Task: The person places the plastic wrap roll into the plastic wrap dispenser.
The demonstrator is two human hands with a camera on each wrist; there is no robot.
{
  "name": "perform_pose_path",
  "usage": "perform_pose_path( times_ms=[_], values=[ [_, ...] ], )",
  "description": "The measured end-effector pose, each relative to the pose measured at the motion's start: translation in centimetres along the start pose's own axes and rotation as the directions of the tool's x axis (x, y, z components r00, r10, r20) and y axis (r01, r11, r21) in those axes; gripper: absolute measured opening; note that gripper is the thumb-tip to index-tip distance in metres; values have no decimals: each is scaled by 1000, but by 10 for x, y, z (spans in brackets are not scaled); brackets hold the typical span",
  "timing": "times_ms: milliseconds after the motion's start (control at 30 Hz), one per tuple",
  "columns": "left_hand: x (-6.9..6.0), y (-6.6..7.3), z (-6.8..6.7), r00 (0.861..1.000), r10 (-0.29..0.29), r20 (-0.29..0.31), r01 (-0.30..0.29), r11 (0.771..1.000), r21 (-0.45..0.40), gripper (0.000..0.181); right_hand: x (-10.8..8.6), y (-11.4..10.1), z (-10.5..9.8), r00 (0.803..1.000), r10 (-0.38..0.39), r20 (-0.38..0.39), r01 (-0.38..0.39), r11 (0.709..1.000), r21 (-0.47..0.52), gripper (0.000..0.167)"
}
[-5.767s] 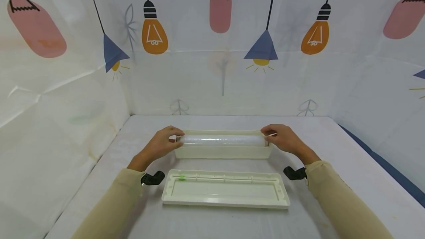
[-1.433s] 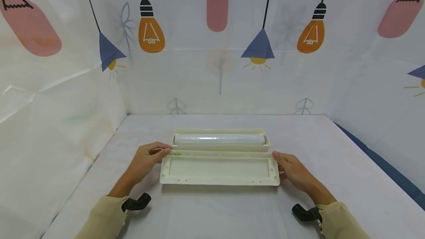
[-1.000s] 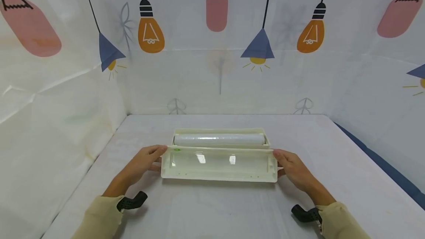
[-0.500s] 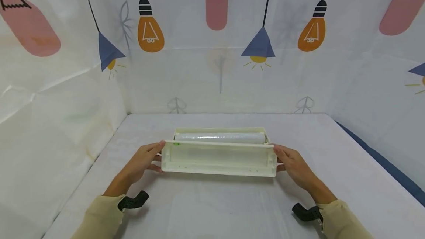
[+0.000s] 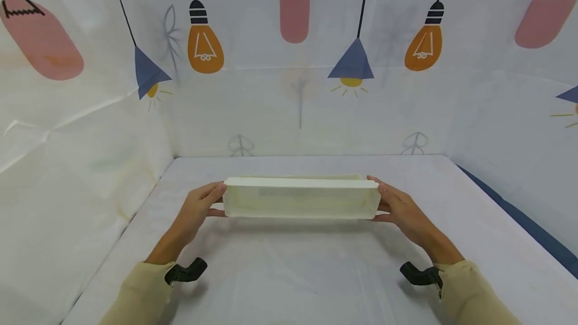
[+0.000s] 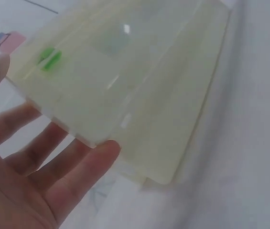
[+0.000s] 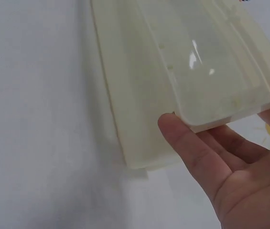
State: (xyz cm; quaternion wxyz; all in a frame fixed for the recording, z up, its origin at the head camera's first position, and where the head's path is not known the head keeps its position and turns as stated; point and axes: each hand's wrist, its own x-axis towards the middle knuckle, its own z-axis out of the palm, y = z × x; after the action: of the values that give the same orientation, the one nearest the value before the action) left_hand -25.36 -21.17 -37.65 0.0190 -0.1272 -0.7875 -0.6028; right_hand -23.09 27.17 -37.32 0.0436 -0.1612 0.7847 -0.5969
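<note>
A long cream plastic lid (image 5: 302,199) hangs tilted steeply in the air, its broad face toward me in the head view. My left hand (image 5: 191,212) holds its left end, and my right hand (image 5: 406,214) holds its right end. A green mark (image 6: 50,58) shows near the lid's left end in the left wrist view. Just behind the lid stands the matching cream box (image 7: 130,95), resting on the table. Only the box's back rim (image 5: 334,176) shows above the lid in the head view. The clear film roll inside the box is hidden.
A white cloth covers the table (image 5: 298,275). White sheets printed with hanging lamps (image 5: 352,61) enclose its back and sides. A black wrist mount (image 5: 186,271) sits at the left cuff, another mount (image 5: 421,274) at the right.
The hands left the film roll in the box and took up the lid from the table. Since then the lid has tilted up and moved toward the box, covering the roll from view.
</note>
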Motion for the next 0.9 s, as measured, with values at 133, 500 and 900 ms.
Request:
perform_pose_path(
  times_ms=[133, 500, 900],
  values=[
    [1, 7, 0, 999, 39, 1, -39, 999, -19, 56, 3, -8, -3, 999, -22, -40, 22, 1000, 2, 60],
    [8, 14, 3, 996, 88, 3, -88, 991, -103, 60, 12, -16, -1, 981, -113, -160, 121, 992, 37, 54],
    [16, 15, -2, 988, 33, 152, -17, 994, -108, 64, 13, -17, 4, 934, -185, -305, 235, 962, 136, 55]
  ],
)
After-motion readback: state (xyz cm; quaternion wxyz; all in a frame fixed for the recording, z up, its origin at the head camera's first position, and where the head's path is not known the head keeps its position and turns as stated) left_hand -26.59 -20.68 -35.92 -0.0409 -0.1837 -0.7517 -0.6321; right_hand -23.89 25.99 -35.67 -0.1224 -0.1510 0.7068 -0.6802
